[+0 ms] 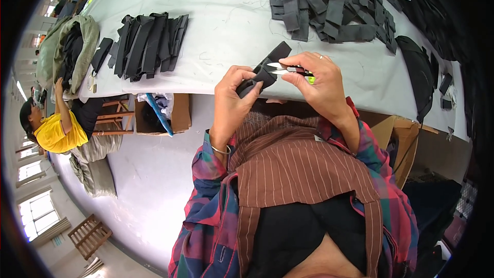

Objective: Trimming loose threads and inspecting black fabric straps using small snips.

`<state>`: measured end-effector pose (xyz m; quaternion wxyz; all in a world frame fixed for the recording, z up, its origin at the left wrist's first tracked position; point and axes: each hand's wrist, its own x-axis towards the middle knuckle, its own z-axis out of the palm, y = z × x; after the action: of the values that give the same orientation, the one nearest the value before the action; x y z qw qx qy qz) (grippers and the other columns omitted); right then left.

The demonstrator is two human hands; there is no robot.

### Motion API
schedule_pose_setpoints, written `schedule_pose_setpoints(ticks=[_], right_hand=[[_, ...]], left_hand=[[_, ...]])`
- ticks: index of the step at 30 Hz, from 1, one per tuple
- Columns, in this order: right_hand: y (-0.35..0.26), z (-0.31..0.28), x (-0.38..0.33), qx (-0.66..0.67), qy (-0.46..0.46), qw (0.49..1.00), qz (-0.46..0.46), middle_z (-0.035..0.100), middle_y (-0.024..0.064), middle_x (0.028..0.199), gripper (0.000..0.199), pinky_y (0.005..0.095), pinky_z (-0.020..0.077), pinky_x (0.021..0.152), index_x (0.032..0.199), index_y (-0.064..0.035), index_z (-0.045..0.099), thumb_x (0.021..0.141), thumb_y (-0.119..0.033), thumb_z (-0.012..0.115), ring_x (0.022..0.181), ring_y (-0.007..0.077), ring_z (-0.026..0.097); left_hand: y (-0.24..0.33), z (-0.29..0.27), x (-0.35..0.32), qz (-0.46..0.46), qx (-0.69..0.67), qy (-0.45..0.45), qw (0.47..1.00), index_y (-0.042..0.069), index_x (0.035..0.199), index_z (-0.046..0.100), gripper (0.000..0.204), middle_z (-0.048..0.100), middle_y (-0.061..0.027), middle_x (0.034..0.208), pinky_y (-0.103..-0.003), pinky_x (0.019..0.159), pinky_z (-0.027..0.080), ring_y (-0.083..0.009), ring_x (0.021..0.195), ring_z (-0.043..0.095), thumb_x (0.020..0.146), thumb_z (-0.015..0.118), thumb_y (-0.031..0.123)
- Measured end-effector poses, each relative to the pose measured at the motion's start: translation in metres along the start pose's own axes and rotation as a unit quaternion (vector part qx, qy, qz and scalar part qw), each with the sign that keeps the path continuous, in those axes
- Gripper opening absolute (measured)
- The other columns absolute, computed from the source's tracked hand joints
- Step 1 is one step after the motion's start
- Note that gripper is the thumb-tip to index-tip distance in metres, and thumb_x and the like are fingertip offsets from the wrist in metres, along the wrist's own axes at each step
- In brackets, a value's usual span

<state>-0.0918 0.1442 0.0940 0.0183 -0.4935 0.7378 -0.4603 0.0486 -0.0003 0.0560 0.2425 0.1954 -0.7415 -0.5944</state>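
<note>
My left hand (pixel 232 95) is closed on a folded black fabric strip (pixel 278 54), pinched between thumb and fingers near the table's front edge. My right hand (pixel 321 80) grips a small pair of thread snips (pixel 294 70) with dark handles and pale metal blades. The blades are apart and point left, right against the strip beside my left fingers. A bit of yellow-green shows at the handle under my right fingers. Beyond my hands lies a loose heap of black fabric strips (pixel 337 13). To the left, more strips (pixel 146 46) are laid side by side in a row.
The table's white cover (pixel 211 36) carries scattered thread ends. A dark fabric piece (pixel 416 74) lies at the right. Under the table are a cardboard box (pixel 180 113) on the left and another carton (pixel 406 139) on the right. A person in yellow (pixel 62 131) works at the left by a large sack.
</note>
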Motion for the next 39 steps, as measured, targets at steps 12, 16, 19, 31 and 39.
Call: schedule_pose_setpoints(ticks=[12, 16, 19, 31, 39], right_hand=[[0.006, 0.009, 0.001, -0.174, 0.015, 0.981, -0.080, 0.058, 0.0000, 0.069, 0.015, 0.0336, 0.0336, 0.061, 0.085, -0.0122, 0.066, 0.074, -0.021, 0.072, 0.066, 0.0204, 0.052], [0.006, 0.009, 0.000, -0.198, 0.010, 0.976, -0.086, 0.057, -0.0008, 0.068, 0.014, 0.0331, 0.0326, 0.060, 0.084, -0.0133, 0.067, 0.074, -0.021, 0.072, 0.064, 0.0198, 0.051], [0.007, 0.006, 0.002, -0.211, 0.001, 0.973, -0.089, 0.058, -0.0015, 0.068, 0.013, 0.0328, 0.0319, 0.060, 0.083, -0.0131, 0.067, 0.073, -0.020, 0.073, 0.063, 0.0193, 0.050], [0.010, 0.012, -0.003, -0.056, -0.005, 0.998, 0.026, 0.064, 0.0026, 0.079, 0.021, 0.0299, 0.0387, 0.067, 0.092, -0.0095, 0.067, 0.074, -0.018, 0.074, 0.067, 0.0180, 0.056], [0.014, 0.014, -0.007, -0.055, -0.018, 0.998, 0.025, 0.064, 0.0016, 0.078, 0.019, 0.0310, 0.0380, 0.066, 0.092, -0.0095, 0.067, 0.076, -0.018, 0.072, 0.067, 0.0185, 0.056]], left_hand=[[0.014, 0.011, 0.001, 0.156, 0.310, 0.013, 0.938, 0.004, 0.087, 0.063, 0.018, 0.060, -0.0074, 0.091, -0.032, 0.063, 0.049, -0.0234, 0.076, 0.061, 0.070, 0.068, -0.002], [0.011, 0.010, 0.002, 0.181, 0.331, 0.012, 0.926, 0.007, 0.082, 0.061, 0.020, 0.057, -0.0052, 0.092, -0.035, 0.062, 0.048, -0.0243, 0.081, 0.060, 0.064, 0.068, 0.002], [0.012, 0.008, 0.004, 0.140, 0.321, -0.004, 0.937, 0.007, 0.081, 0.061, 0.024, 0.057, -0.0065, 0.099, -0.038, 0.073, 0.048, -0.0268, 0.091, 0.057, 0.060, 0.071, 0.002], [-0.014, 0.012, 0.010, 0.206, 0.204, 0.098, 0.952, 0.002, 0.078, 0.051, 0.027, 0.053, -0.0106, 0.082, -0.028, 0.066, 0.045, -0.0234, 0.073, 0.056, 0.061, 0.064, -0.013], [-0.028, 0.027, 0.001, 0.207, 0.193, 0.186, 0.941, 0.005, 0.081, 0.048, 0.034, 0.051, -0.0101, 0.081, -0.031, 0.066, 0.046, -0.0263, 0.073, 0.054, 0.059, 0.067, -0.013]])
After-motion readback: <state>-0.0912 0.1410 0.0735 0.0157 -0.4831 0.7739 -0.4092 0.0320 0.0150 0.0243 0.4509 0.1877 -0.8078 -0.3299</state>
